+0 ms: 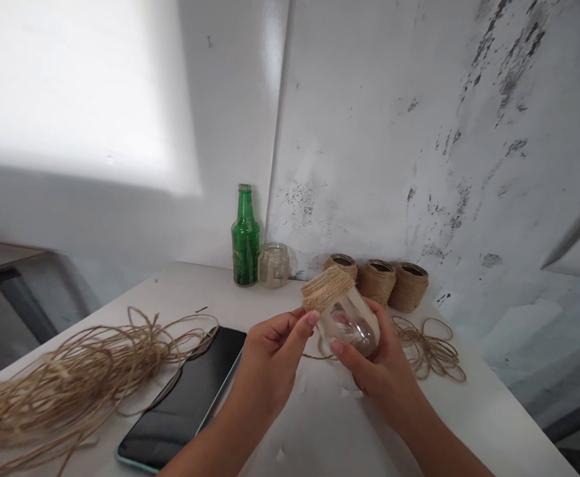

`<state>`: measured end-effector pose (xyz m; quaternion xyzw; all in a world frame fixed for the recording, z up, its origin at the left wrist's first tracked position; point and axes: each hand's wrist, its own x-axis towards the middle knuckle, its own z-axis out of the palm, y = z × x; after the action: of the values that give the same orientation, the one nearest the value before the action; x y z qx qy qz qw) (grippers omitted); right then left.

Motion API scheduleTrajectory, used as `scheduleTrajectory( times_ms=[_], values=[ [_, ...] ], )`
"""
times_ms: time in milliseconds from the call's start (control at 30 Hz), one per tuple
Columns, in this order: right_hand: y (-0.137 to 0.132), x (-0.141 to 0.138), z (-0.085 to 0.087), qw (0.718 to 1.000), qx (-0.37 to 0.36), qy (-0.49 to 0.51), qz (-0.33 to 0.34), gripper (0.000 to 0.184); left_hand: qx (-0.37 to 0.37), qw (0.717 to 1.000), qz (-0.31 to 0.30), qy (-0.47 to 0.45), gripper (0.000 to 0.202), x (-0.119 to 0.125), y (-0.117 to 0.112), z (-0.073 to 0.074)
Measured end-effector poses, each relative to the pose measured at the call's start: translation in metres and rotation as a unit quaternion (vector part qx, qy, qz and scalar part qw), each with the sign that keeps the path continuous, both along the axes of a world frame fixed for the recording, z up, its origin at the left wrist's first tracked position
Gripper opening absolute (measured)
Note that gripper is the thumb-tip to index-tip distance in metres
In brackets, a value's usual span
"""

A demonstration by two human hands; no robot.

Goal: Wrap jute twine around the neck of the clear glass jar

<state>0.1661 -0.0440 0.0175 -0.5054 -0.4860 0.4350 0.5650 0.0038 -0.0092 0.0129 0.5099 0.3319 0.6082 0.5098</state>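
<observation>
A small clear glass jar (352,321) is held tilted above the white table (309,424), its upper part wrapped in jute twine (326,289). My right hand (376,361) cups the jar from below and behind, fingers closed round it. My left hand (272,351) is closed in a pinch, fingertips pressing on the lower edge of the twine wrap. A thin strand of twine trails from the jar toward the table.
A big loose tangle of jute twine (65,377) lies at left beside a dark tablet (185,401). A smaller coil (429,348) lies at right. By the wall stand a green bottle (244,238), a bare jar (273,265) and three twine-wrapped jars (376,279).
</observation>
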Motion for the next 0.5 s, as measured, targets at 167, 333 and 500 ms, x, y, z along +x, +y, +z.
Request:
scheduleTrajectory(
  times_ms=[167, 333, 500],
  values=[
    [0.0003, 0.0024, -0.0007, 0.999, 0.024, 0.028, 0.006, 0.077, 0.026, 1.0, -0.014, -0.006, 0.035, -0.0013, -0.002, 0.0007],
    [-0.0011, 0.0045, -0.002, 0.999, 0.005, 0.038, 0.035, 0.082, 0.055, 0.998, -0.027, -0.011, 0.033, -0.0026, -0.0027, 0.0036],
    [-0.0028, 0.0047, -0.0012, 0.996, 0.001, 0.047, 0.074, 0.083, 0.055, 0.994, -0.093, -0.033, 0.029, -0.0034, -0.0021, 0.0057]
  ],
)
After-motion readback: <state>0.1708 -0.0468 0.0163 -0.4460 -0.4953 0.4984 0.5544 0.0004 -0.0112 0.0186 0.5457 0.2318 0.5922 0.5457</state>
